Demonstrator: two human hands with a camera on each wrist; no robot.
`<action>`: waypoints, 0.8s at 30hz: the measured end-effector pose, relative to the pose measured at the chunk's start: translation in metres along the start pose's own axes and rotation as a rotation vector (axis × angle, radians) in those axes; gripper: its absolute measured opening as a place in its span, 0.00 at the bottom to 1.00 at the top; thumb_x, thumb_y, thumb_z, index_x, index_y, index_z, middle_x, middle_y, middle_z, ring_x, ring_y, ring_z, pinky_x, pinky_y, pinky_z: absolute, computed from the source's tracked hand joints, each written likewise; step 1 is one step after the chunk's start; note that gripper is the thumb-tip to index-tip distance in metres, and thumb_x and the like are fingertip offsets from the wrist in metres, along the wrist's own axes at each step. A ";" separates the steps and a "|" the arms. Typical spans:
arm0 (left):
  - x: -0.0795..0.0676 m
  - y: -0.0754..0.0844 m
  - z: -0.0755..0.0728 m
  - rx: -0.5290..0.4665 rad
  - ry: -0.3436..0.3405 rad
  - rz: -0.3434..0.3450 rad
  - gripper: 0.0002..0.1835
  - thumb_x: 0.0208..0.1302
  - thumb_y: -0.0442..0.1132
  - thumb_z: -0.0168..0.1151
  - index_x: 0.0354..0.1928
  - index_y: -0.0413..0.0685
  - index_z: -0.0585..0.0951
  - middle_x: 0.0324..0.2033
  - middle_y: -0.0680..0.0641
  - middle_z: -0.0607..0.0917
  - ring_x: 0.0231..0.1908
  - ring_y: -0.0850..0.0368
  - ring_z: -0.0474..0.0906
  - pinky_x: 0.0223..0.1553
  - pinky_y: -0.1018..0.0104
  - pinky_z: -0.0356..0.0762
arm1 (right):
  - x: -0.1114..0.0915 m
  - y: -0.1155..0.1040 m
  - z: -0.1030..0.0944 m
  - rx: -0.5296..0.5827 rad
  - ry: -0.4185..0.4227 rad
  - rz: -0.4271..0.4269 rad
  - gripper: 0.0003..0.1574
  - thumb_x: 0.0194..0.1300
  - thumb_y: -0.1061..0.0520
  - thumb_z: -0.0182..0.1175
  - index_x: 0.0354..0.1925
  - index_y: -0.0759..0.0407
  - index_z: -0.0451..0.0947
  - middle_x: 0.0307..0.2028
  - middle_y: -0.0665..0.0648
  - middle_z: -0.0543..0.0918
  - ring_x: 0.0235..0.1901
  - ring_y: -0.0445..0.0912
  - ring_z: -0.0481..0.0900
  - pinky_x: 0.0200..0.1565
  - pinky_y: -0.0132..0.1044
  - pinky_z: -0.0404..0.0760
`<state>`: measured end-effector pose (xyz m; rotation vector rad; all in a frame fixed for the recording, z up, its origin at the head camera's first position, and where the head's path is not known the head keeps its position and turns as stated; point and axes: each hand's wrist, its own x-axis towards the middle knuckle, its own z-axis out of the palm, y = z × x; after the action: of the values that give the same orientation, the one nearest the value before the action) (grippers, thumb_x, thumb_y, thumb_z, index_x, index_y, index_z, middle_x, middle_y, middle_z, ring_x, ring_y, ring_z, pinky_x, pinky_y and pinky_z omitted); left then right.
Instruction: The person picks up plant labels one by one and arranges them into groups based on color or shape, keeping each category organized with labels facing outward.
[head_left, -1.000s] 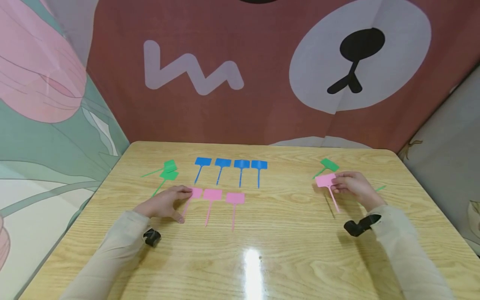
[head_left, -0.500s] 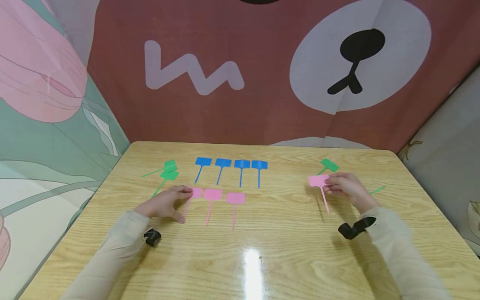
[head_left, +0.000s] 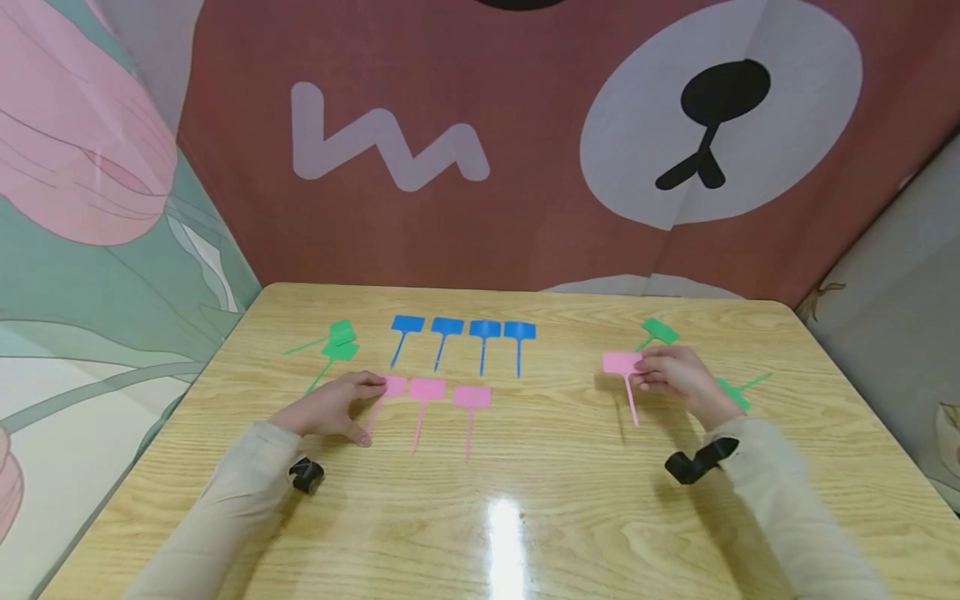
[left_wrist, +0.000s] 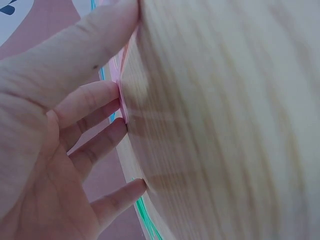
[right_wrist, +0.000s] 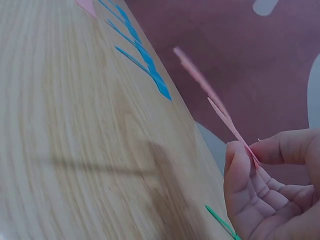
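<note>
Between thumb and fingers my right hand [head_left: 678, 379] pinches a pink plant label [head_left: 619, 362] by one end of its flat head. In the right wrist view this label [right_wrist: 200, 77] is off the table, its shadow below. My left hand [head_left: 330, 407] rests on the table at the left, fingers spread and fairly straight. Its fingertips touch a pink label [head_left: 394, 386], partly covered by the hand. Two more pink labels, a middle one [head_left: 427, 389] and a right one [head_left: 472, 397], lie beside it in a row, stems toward me.
A row of several blue labels [head_left: 447, 326] lies behind the pink ones. Two overlapping green labels [head_left: 341, 350] are at the left. Two other green labels, one farther back [head_left: 660, 330] and one at right [head_left: 735, 394], lie near my right hand on the wooden table [head_left: 585, 517].
My right hand has moved left with the pink label, and the green label at right shows more fully. My left hand has stayed in place.
</note>
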<state>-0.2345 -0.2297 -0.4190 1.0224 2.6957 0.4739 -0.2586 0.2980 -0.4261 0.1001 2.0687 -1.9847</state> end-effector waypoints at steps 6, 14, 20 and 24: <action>0.000 0.001 0.000 -0.001 0.000 -0.004 0.45 0.41 0.49 0.73 0.59 0.29 0.68 0.59 0.36 0.68 0.59 0.36 0.59 0.58 0.45 0.58 | 0.002 0.004 0.012 0.004 -0.010 -0.003 0.27 0.50 0.58 0.67 0.45 0.67 0.67 0.25 0.57 0.83 0.26 0.44 0.82 0.29 0.34 0.81; 0.000 0.000 0.001 0.010 0.005 0.002 0.45 0.40 0.50 0.73 0.59 0.29 0.68 0.58 0.36 0.68 0.59 0.37 0.60 0.57 0.45 0.59 | -0.023 -0.025 0.052 -0.070 -0.009 0.021 0.21 0.60 0.67 0.54 0.49 0.76 0.61 0.22 0.53 0.82 0.23 0.40 0.81 0.27 0.30 0.79; 0.000 0.001 0.001 0.007 0.005 -0.004 0.45 0.40 0.50 0.73 0.59 0.29 0.68 0.59 0.36 0.68 0.59 0.37 0.59 0.58 0.45 0.58 | -0.024 -0.028 0.065 -0.098 -0.007 0.039 0.20 0.61 0.68 0.52 0.50 0.78 0.61 0.22 0.54 0.81 0.23 0.41 0.80 0.27 0.31 0.79; 0.000 0.001 0.000 0.004 0.004 -0.008 0.45 0.41 0.50 0.73 0.59 0.29 0.68 0.59 0.36 0.68 0.59 0.36 0.59 0.58 0.44 0.58 | -0.024 -0.028 0.071 -0.085 -0.022 0.032 0.20 0.60 0.68 0.53 0.49 0.78 0.61 0.21 0.54 0.81 0.22 0.41 0.80 0.26 0.30 0.79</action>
<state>-0.2335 -0.2291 -0.4188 1.0129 2.7041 0.4690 -0.2317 0.2293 -0.3945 0.0943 2.1208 -1.8680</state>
